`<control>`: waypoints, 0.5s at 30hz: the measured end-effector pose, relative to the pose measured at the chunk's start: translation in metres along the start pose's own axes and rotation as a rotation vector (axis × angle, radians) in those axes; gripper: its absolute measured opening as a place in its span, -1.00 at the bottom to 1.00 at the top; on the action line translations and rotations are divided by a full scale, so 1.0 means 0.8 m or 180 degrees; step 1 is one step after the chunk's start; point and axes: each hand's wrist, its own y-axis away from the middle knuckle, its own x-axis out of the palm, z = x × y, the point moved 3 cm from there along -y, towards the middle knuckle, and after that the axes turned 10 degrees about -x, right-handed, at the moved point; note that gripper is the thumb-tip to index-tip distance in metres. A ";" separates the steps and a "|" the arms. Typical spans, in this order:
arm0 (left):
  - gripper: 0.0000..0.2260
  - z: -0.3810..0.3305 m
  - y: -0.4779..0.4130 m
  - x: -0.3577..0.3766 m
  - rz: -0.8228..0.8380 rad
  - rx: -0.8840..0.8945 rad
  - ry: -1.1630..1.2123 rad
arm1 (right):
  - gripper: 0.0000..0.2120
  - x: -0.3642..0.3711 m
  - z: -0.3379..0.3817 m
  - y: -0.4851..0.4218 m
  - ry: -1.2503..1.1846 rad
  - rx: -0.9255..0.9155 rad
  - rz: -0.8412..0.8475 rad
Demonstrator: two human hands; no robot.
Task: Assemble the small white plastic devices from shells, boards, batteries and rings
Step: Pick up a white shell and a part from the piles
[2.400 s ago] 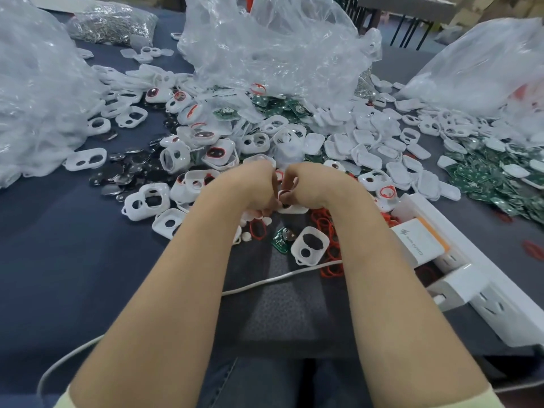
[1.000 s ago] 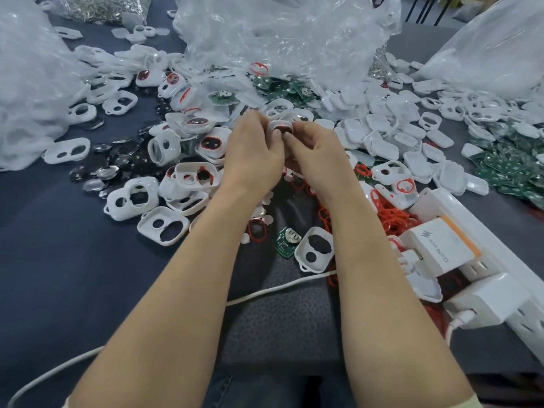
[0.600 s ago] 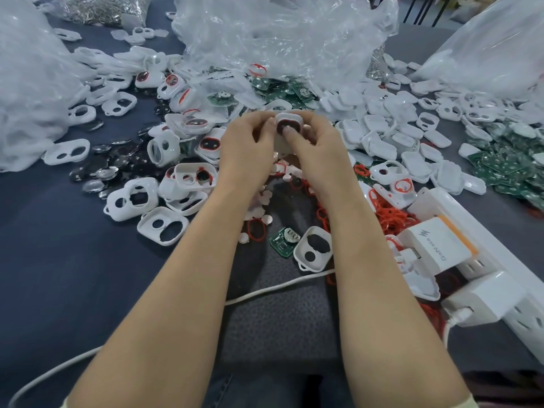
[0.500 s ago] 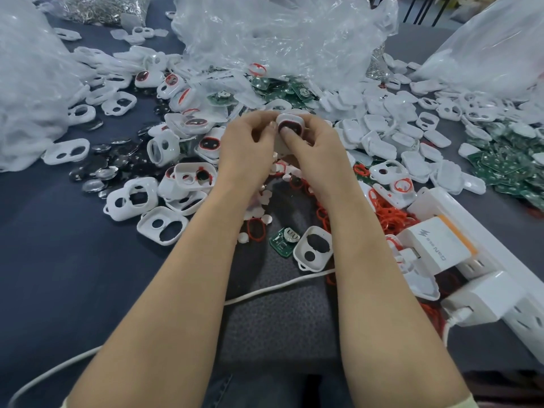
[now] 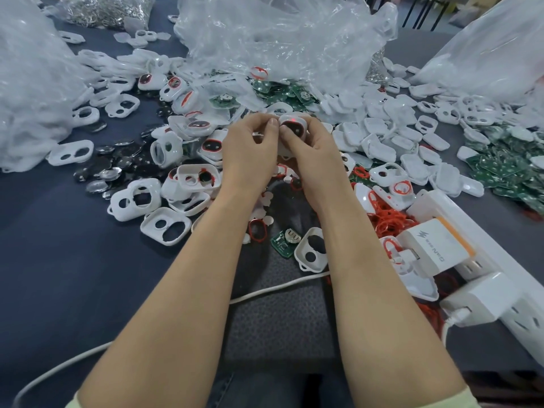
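Observation:
Both hands hold one small white device (image 5: pixel 291 125) above the table's middle; a dark oval window with a red ring and a red glow shows on its face. My left hand (image 5: pixel 250 151) pinches its left side with thumb and fingertips. My right hand (image 5: pixel 309 151) curls round its right side and underside. Loose white shells (image 5: pixel 164 226) lie to the left, a green board (image 5: pixel 286 240) with a battery holder and a shell (image 5: pixel 312 250) lie between my forearms, red rings (image 5: pixel 385 220) pile at the right, and dark coin batteries (image 5: pixel 117 169) spread at the left.
Clear plastic bags (image 5: pixel 279 39) rise at the back, left and right. White covers (image 5: pixel 382 134) and green boards (image 5: pixel 500 169) fill the right side. A white power strip (image 5: pixel 482 260) with plugged chargers runs along the right. A white cable (image 5: pixel 265 293) crosses the dark cloth near me.
The hands lifted the device from near the table up and away from me, then turned it so its window faces up. A red glow now shows on it.

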 end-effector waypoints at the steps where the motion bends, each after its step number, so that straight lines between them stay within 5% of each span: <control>1: -0.84 0.000 0.000 0.000 0.0035 -0.0021 0.0036 | -0.91 0.001 -0.001 0.000 -0.0040 0.0032 0.0025; 15: -0.85 -0.003 0.003 0.000 0.0098 -0.0050 0.0160 | -0.94 -0.002 0.004 0.000 -0.0671 0.0115 0.0039</control>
